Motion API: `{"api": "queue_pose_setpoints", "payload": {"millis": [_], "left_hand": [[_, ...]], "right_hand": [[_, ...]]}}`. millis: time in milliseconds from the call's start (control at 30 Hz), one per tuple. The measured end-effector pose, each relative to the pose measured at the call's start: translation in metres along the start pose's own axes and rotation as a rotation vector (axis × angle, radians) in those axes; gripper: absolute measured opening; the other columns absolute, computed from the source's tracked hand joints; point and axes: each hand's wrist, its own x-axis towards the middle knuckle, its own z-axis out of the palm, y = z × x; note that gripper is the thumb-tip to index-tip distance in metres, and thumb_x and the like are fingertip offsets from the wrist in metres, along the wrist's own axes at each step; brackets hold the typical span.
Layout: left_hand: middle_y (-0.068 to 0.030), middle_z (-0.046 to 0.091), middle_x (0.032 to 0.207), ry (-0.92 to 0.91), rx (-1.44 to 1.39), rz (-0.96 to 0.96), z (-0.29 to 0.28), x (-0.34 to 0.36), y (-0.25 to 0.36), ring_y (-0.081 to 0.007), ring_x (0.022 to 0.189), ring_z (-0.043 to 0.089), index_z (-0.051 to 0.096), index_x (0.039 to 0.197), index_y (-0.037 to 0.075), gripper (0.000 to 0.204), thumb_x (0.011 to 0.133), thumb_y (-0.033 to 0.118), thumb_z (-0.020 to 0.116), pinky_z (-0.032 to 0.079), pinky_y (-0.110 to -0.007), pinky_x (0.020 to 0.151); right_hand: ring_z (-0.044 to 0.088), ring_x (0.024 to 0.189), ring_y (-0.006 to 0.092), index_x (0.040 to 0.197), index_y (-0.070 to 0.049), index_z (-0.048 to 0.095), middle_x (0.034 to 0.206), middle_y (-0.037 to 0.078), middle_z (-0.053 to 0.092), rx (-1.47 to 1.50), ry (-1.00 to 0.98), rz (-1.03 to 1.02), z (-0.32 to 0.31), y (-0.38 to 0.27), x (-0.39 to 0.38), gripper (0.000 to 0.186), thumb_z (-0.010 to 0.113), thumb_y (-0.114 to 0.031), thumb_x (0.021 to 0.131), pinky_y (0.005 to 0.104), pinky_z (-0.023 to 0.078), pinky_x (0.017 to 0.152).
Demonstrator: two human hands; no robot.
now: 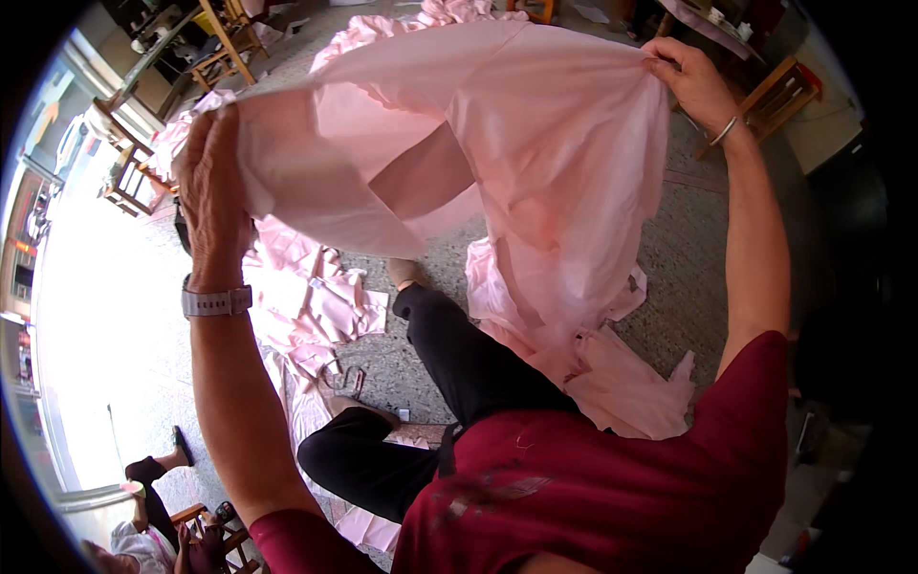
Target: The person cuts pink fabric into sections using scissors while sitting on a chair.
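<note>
I hold a large sheet of pale pink cloth (535, 143) spread out in front of me, above the floor. My left hand (212, 182), with a grey watch on the wrist, grips its left edge. My right hand (690, 81), with a thin bangle, pinches the upper right corner. The cloth hangs down between the hands and trails onto the floor near my legs in black trousers (459, 354). A darker pink band shows on its inner side.
Pink cloth scraps (316, 306) lie on the speckled stone floor (688, 249) at my left and right. Scissors (346, 381) rest by my knee. Wooden chairs (779, 96) stand at the far edges. Another person's legs (153, 474) show at lower left.
</note>
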Motion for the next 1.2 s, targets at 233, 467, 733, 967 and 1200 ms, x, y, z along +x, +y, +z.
{"api": "queue_pose_setpoints", "payload": {"millis": [233,467,733,967,1200], "left_hand": [[-0.0142,0.064,0.121,0.181,0.276,0.25,-0.026,-0.022,0.093,-0.0257,0.113,0.061,0.06,0.125,0.002,0.039,0.096,0.028,0.059,0.052,-0.036,0.095],[-0.015,0.062,0.127,0.052,0.89,0.845,-0.068,-0.056,0.147,-0.0267,0.111,0.064,0.061,0.126,0.004,0.034,0.092,0.005,0.06,0.054,-0.035,0.093],[-0.0125,0.065,0.116,0.217,1.462,0.889,-0.157,-0.102,0.163,-0.0224,0.105,0.064,0.063,0.119,0.001,0.025,0.097,0.012,0.056,0.053,-0.032,0.089],[-0.003,0.058,0.082,0.292,0.99,0.126,-0.304,-0.172,0.109,-0.0105,0.073,0.048,0.06,0.094,0.001,0.029,0.103,0.026,0.049,0.043,-0.027,0.067],[-0.0125,0.063,0.082,0.296,1.123,0.084,-0.278,-0.162,0.086,-0.0175,0.071,0.056,0.061,0.098,0.0,0.03,0.102,0.027,0.049,0.048,-0.034,0.068]], "right_hand": [[0.058,0.065,0.0111,0.105,-0.002,0.058,0.084,0.001,0.059,0.245,0.476,0.01,0.045,-0.047,0.008,0.013,0.059,-0.012,0.096,0.0248,0.048,0.058],[0.057,0.113,0.0261,0.133,-0.003,0.044,0.123,0.014,0.056,1.091,-0.349,-0.151,0.243,-0.212,-0.111,0.065,0.079,-0.017,0.08,0.0396,0.048,0.097],[0.066,0.085,0.0221,0.114,-0.005,0.063,0.092,0.01,0.068,0.51,-0.256,-0.697,0.358,-0.226,-0.073,0.043,0.077,-0.021,0.076,0.0317,0.052,0.077],[0.067,0.077,0.0187,0.093,-0.006,0.072,0.084,0.008,0.07,0.438,-0.13,-0.309,0.2,-0.224,0.074,0.018,0.073,-0.021,0.082,0.0332,0.053,0.073],[0.069,0.078,0.0309,0.085,-0.005,0.072,0.081,0.016,0.07,0.024,0.465,-0.466,0.063,-0.273,0.12,0.018,0.069,-0.021,0.078,0.0389,0.052,0.07]]}}
